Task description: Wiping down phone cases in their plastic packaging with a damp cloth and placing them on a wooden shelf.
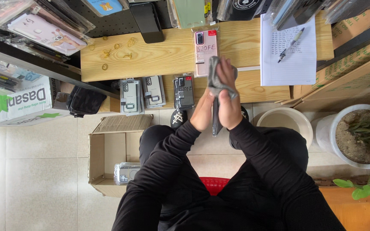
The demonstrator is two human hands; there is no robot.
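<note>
My left hand (203,113) grips a thin dark phone case (215,119) held edge-on between both hands. My right hand (228,96) presses a grey cloth (214,77) against the case's upper part. Both hands hover over the front edge of a light wooden table (159,55). Just beyond them on the table lies a pink packaged phone case (205,49). Three more packaged cases (130,96) (153,90) (183,91) lie in a row to the left.
An open cardboard box (108,156) with a packaged case (126,172) inside stands on the tiled floor at left. A notepad with a pen (288,47), a black phone (147,21), a white bowl (285,122) and a potted plant (358,134) surround the table.
</note>
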